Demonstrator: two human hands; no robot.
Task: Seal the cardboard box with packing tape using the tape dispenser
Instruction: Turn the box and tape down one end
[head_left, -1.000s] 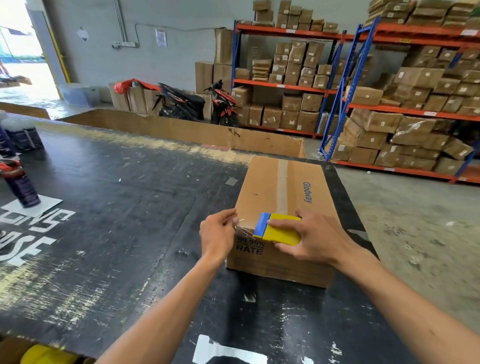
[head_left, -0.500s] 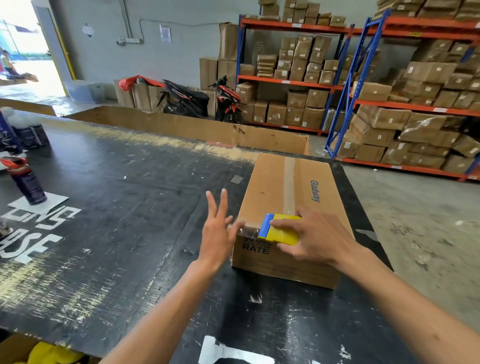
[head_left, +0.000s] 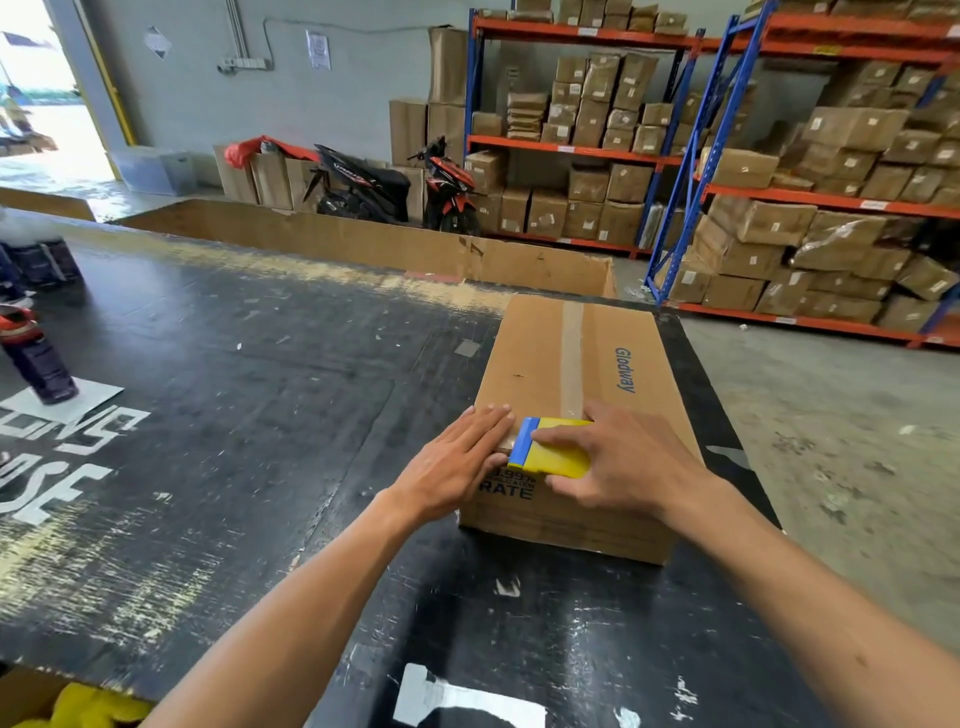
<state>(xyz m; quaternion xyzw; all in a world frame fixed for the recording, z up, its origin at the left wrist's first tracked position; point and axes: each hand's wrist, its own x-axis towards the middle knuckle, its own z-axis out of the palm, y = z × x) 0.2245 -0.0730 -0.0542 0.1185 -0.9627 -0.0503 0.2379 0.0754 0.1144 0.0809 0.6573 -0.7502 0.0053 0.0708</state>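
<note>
Box (head_left: 550, 374) beside bare black tabletop (head_left: 234, 415)

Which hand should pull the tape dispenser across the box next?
Right, probably: the right hand already grips the yellow tape dispenser at the cardboard box's near edge. The left hand lies flat beside it.

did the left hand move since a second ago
Yes. The left hand went from pinching tape at the cardboard box's near-left corner, lifted open, to flat on its top beside the tape dispenser.
</note>
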